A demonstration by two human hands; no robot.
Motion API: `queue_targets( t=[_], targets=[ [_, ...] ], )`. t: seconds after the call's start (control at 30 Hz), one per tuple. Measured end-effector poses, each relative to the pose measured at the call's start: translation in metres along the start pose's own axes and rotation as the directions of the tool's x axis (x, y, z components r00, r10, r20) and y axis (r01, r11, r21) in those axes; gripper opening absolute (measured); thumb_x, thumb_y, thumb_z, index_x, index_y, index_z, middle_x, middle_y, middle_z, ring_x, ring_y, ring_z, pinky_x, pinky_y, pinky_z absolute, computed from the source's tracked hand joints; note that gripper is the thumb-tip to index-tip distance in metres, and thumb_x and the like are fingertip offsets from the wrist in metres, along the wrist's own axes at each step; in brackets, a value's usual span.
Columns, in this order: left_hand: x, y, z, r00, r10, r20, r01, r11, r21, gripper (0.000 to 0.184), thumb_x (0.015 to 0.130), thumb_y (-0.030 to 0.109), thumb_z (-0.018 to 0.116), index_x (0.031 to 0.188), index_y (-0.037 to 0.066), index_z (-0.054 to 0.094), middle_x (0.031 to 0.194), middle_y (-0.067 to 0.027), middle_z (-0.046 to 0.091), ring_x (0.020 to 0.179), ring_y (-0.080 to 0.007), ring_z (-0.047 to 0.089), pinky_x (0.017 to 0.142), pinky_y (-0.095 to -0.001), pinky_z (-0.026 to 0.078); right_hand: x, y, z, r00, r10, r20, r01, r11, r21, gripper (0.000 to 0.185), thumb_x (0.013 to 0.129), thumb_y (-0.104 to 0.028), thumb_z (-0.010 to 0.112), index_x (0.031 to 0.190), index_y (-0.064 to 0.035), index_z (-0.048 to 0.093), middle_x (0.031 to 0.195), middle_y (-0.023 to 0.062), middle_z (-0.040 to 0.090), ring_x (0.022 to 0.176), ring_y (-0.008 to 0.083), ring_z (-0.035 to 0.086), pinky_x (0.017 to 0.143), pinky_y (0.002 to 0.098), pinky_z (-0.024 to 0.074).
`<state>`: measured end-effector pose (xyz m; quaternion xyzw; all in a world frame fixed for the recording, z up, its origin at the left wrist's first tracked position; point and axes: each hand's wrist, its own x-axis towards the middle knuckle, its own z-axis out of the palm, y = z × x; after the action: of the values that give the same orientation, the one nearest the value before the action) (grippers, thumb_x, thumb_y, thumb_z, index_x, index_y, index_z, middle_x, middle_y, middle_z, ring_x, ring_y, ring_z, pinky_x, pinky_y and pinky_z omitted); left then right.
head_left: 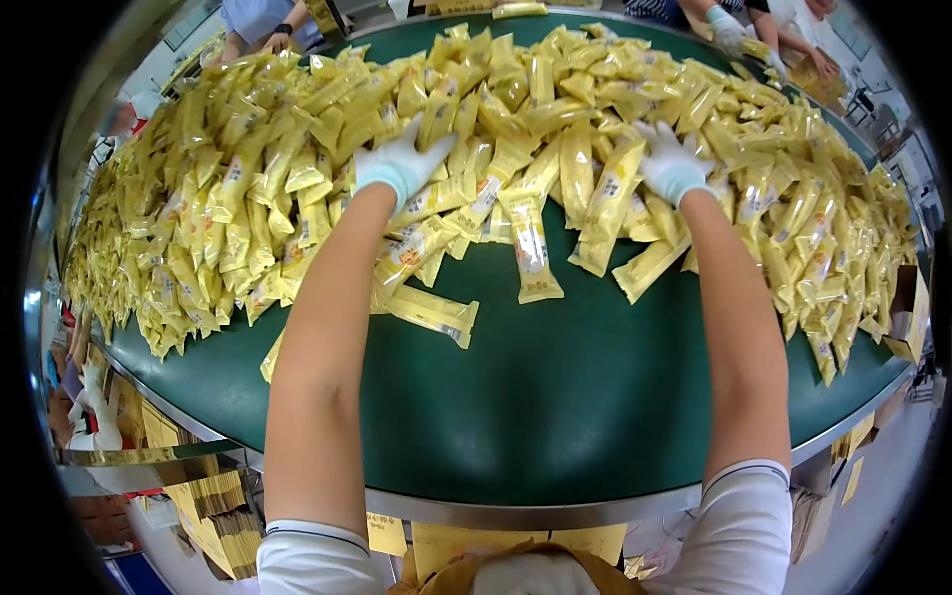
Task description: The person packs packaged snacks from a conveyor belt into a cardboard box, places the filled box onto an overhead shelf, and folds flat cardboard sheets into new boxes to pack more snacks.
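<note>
A wide heap of yellow plastic snack packets (531,243) covers the far part of a green table surface (516,416). My left hand (402,164), in a white glove with a pale blue cuff, lies on the heap left of centre, fingers spread over the packets. On the right, my right hand (672,164) wears a matching glove and rests on the heap, its fingers apart and partly among the packets. Neither hand visibly grips a packet. Between my arms, one packet (431,312) lies by itself near the heap's front edge.
A metal rim (535,514) runs along the near edge of the table. Stacks of flat yellow cardboard (213,516) stand below at left. An open carton (907,312) sits at the right edge. Across the table, a co-worker's gloved hand (729,32) is at the heap.
</note>
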<state>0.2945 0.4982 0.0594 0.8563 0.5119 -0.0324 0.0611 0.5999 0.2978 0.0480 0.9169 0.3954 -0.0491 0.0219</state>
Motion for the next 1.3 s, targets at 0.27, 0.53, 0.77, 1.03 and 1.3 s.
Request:
queue_targets(
  t=[0.27, 0.53, 0.77, 1.03, 1.3],
  targets=[
    [0.008, 0.018, -0.009, 0.969, 0.152, 0.197, -0.079, 0.938, -0.337, 0.104, 0.076, 0.086, 0.046, 0.160, 0.028, 0.027, 0.147, -0.0199, 0.053, 0.130, -0.0354, 0.056, 0.110, -0.0423, 0.042, 0.033, -0.008, 0.022, 1.000, -0.010, 0.003, 0.009, 0.961, 0.276, 0.086, 0.083, -0.084, 0.034, 0.151, -0.0332, 0.046, 0.167, 0.0030, 0.023, 0.151, 0.0352, 0.027, 0.114, 0.0714, 0.0119],
    [-0.043, 0.024, 0.006, 0.945, 0.291, 0.150, -0.225, 0.911, -0.346, 0.101, 0.080, 0.082, 0.050, 0.156, 0.017, 0.037, 0.149, -0.0247, 0.048, 0.135, -0.0384, 0.050, 0.112, -0.0397, 0.040, -0.049, -0.022, 0.033, 0.983, -0.163, -0.079, 0.180, 0.936, 0.303, 0.090, 0.082, -0.084, 0.039, 0.136, -0.0164, 0.063, 0.154, 0.0091, 0.044, 0.137, 0.0277, 0.048, 0.109, 0.0673, 0.0250],
    [-0.111, 0.005, 0.023, 0.937, 0.346, 0.052, -0.310, 0.891, -0.332, 0.079, 0.087, 0.066, 0.058, 0.146, 0.015, 0.048, 0.132, -0.0257, 0.060, 0.122, -0.0422, 0.055, 0.108, -0.0429, 0.042, -0.132, -0.027, 0.041, 0.975, -0.174, -0.135, 0.205, 0.941, 0.269, 0.079, 0.086, -0.077, 0.044, 0.134, -0.0177, 0.065, 0.152, 0.0084, 0.047, 0.131, 0.0265, 0.053, 0.107, 0.0642, 0.0284],
    [-0.196, -0.008, -0.005, 0.905, 0.420, 0.068, -0.398, 0.892, -0.213, 0.084, 0.086, 0.066, 0.057, 0.146, 0.009, 0.048, 0.136, -0.0230, 0.058, 0.123, -0.0386, 0.056, 0.108, -0.0418, 0.041, -0.215, -0.014, 0.021, 0.966, -0.253, -0.044, 0.254, 0.918, 0.304, 0.070, 0.089, -0.070, 0.045, 0.141, -0.0254, 0.057, 0.149, 0.0066, 0.048, 0.134, 0.0269, 0.049, 0.109, 0.0689, 0.0228],
    [-0.368, -0.045, -0.059, 0.917, 0.375, -0.132, -0.396, 0.825, -0.403, 0.069, 0.090, 0.042, 0.066, 0.142, 0.001, 0.049, 0.138, -0.0232, 0.058, 0.122, -0.0371, 0.059, 0.107, -0.0414, 0.043, -0.343, 0.061, -0.013, 0.863, -0.325, -0.387, 0.497, 0.690, 0.527, 0.045, 0.091, -0.038, 0.065, 0.125, -0.0077, 0.065, 0.122, 0.0168, 0.066, 0.113, 0.0281, 0.064, 0.095, 0.0402, 0.0493]
  ],
)
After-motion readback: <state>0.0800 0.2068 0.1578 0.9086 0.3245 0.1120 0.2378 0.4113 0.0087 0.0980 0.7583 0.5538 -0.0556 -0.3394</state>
